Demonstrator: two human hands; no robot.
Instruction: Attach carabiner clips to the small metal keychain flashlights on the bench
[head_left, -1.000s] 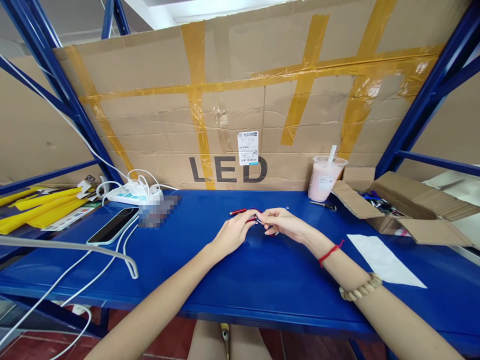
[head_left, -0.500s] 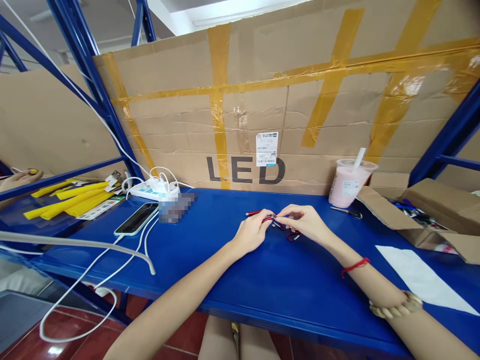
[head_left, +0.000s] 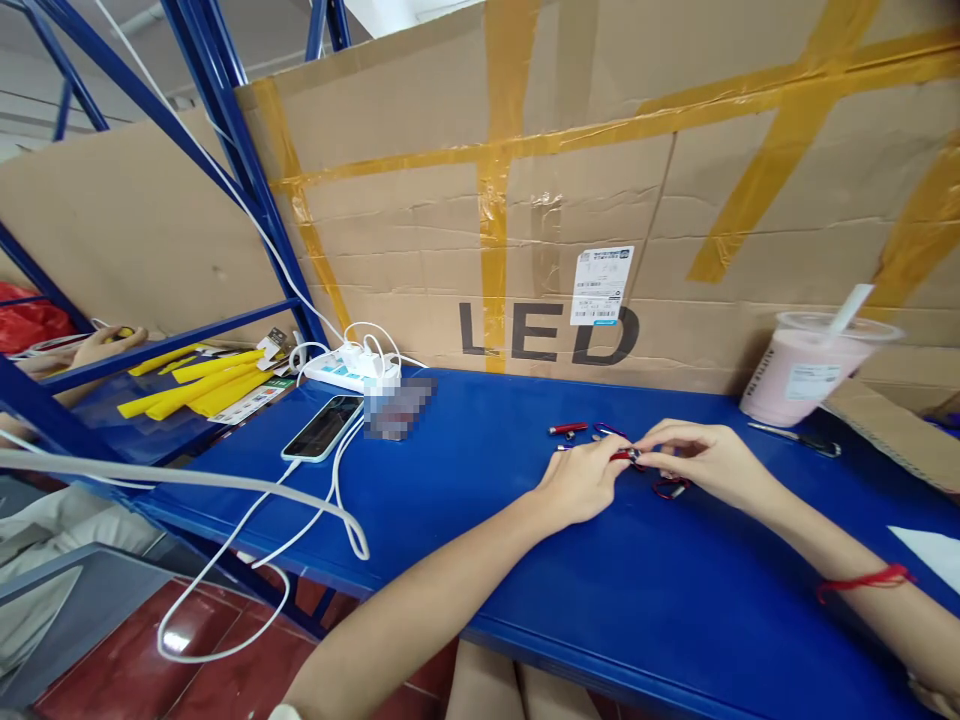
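Observation:
My left hand [head_left: 581, 480] and my right hand [head_left: 701, 460] meet fingertip to fingertip over the blue table [head_left: 487, 560]. Between them they pinch a small red piece [head_left: 622, 455] with a metal end. A red ring-shaped clip [head_left: 667, 488] lies on the table just under my right hand. A short red pen-like part [head_left: 566, 429] lies a little beyond my left hand. What exactly the small piece is stays too small to tell.
A pink drink cup with a straw [head_left: 806, 375] stands at the back right beside a dark pen [head_left: 795, 437]. A phone [head_left: 324, 427], white cables [head_left: 300, 510] and a power strip [head_left: 349, 370] lie at the left. Yellow strips [head_left: 199, 385] sit on the neighbouring shelf, near another person's hand [head_left: 105, 345]. A cardboard wall [head_left: 600, 200] closes the back.
My head has turned left, so everything has shifted right in view and the open cardboard box has left the frame. Both hands stay together on the small red piece.

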